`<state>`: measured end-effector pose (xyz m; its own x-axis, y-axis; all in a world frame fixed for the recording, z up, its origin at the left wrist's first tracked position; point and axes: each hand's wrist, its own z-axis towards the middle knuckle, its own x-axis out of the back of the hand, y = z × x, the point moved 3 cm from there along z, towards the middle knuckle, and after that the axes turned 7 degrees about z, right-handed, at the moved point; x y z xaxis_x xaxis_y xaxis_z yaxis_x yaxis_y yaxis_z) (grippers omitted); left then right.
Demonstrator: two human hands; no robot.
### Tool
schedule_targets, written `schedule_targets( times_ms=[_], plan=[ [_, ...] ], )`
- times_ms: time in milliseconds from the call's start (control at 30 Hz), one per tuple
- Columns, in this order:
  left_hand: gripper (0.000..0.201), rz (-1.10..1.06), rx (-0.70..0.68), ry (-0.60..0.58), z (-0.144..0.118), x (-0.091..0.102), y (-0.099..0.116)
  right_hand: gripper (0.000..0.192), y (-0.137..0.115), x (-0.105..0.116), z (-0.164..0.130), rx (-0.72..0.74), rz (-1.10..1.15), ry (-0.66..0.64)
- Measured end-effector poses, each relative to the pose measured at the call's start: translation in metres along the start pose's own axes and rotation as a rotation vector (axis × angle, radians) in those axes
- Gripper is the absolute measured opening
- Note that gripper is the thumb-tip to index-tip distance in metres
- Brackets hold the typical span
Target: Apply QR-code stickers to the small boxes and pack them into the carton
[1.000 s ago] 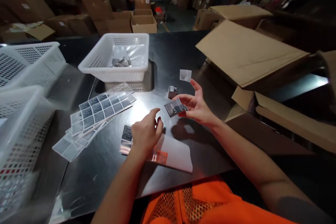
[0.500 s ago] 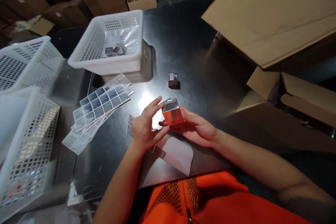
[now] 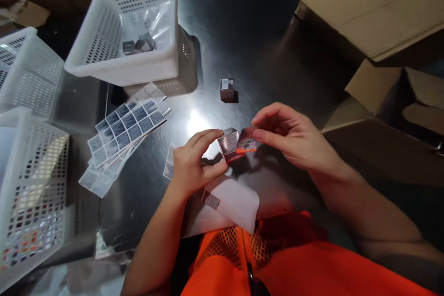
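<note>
My left hand [image 3: 194, 162] is closed around the left side of a small dark shiny box [image 3: 229, 145] with fine print, held above the table. Between the thumb and fingertips of my right hand [image 3: 287, 136] is a thin dark glossy piece [image 3: 247, 139] at the box's right side. Whether it is a flap of the box or a separate film, I cannot tell. Beneath the hands lies a white backing sheet [image 3: 236, 201] with a printed label [image 3: 211, 200] on it. Another small box [image 3: 227, 89] stands alone on the table beyond my hands.
Overlapping label sheets [image 3: 126, 127] lie to the left. A white perforated basket [image 3: 138, 67] holds several small boxes [image 3: 140, 45] and clear plastic. More white baskets [image 3: 38, 185] line the left edge. Large cardboard boxes [image 3: 364, 4] stand on the right of the metal table [image 3: 263, 69].
My right hand has shifted from under the box to its right side and now pinches the glossy piece. The box has turned to show a printed face. The camera view has tilted down.
</note>
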<state>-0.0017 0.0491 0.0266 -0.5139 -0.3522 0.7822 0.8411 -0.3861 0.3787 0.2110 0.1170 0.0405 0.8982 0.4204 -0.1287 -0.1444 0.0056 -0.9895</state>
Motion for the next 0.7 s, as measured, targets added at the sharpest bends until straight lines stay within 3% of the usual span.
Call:
schedule_targets(
  times_ms=[67,167,700],
  plan=[
    [0.040,0.013,0.005,-0.041,0.000,-0.001,0.000,0.034,0.004,-0.004,-0.004,-0.102,0.035,-0.084],
    [0.040,0.007,-0.005,-0.070,0.000,-0.001,0.002,0.053,0.010,-0.006,-0.007,-0.149,0.056,-0.085],
    [0.044,0.080,0.029,-0.160,-0.002,-0.001,0.005,0.051,0.013,-0.009,-0.011,-0.137,-0.038,-0.027]
  ],
)
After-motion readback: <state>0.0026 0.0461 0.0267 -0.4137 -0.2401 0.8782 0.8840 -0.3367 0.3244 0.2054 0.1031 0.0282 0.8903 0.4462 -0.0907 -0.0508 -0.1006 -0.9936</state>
